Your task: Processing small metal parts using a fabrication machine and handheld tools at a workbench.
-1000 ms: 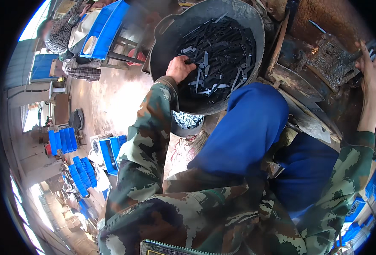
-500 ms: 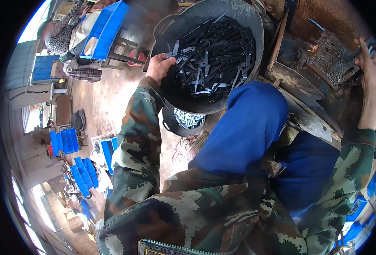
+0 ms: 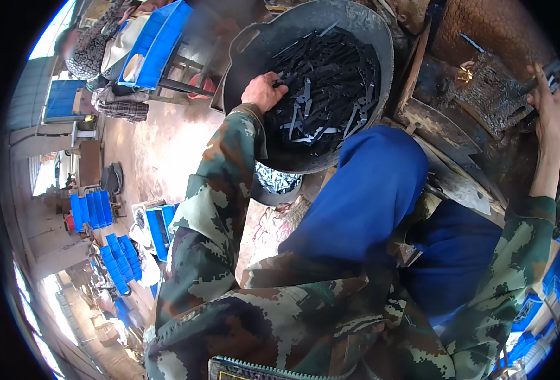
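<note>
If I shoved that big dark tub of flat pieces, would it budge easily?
Probably not: the tub holds a broad heap of flat pieces, whose glints suggest metal, so it is likely heavy. It keeps a rounded shape under that load, so it may be fairly stiff. The pieces lie loose at many angles, so they would probably slide if it tipped.

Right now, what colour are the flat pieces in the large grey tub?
Mostly black flat pieces, some silvery; best in head view.

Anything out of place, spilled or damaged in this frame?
One thin, silvery strip lies alone on the grimy brown surface, apart from the jumbled black metal pieces in the big dark-grey tub. Near the strip, a small orange-yellow glint stands out; spark or reflection, I cannot tell.
</note>
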Available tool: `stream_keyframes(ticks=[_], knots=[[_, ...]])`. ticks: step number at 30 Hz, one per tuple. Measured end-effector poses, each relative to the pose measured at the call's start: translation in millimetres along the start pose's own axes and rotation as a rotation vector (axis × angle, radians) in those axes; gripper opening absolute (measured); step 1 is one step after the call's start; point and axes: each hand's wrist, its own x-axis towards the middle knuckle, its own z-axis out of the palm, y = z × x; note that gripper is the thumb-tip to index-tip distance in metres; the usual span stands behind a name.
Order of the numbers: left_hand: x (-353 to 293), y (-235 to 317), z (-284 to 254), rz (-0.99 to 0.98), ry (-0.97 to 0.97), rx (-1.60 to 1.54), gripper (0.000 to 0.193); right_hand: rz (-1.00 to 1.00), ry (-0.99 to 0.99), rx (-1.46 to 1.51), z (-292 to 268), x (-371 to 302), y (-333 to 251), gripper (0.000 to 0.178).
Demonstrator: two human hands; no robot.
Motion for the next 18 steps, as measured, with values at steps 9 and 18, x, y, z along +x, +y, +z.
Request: stream_keyframes(ticks=[9,18], knots=[[-7.4,17.0,-21.6,-0.106,-0.085,0.245,0.046,0.007,-0.005,0.004,4.2,0.7,0.5,0.035],[-20.6,-31.9,-54.7,0.064,-0.018,-0.178,0.046,0.02,-0.015,0.023,6.1,2.4,-3.9,0.033]])
